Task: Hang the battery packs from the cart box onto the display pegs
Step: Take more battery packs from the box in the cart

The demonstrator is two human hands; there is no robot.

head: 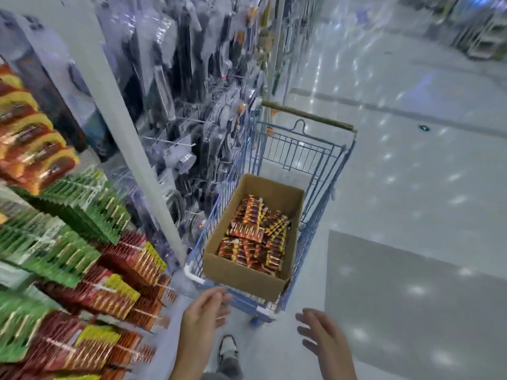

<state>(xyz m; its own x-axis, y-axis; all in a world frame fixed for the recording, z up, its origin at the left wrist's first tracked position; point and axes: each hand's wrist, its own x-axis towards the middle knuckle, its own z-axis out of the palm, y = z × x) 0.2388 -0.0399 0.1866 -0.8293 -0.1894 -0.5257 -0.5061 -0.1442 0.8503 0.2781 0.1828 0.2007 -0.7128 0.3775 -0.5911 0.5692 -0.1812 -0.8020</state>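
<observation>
Both your hands are in view at the near edge, and neither holds anything. Your left hand [203,311] has its fingers loose and slightly spread, its tips at the near rim of the cart [301,149]; motion blur hides whether they touch the wire. Your right hand [321,335] is spread with the fingers apart, over the floor [411,187] just right of the cart's near corner and clear of it.

The box [241,272] sits in the near end of the cart, open at the top. The packs [255,234] lie in a loose heap on its bottom, red, yellow and black, piled mostly toward the near right side, well below the box rim. The cart's handle [310,116] is at the far end.

On your left, the display [118,286] is crowded with hung packs in red, yellow and green rows, strongly blurred, so the single pegs cannot be made out. A white post [131,149] stands between this display and a farther section of dark hanging goods.

One shoe [227,349] shows on the floor between your forearms. A grey patch [411,297] of floor lies to the right.
</observation>
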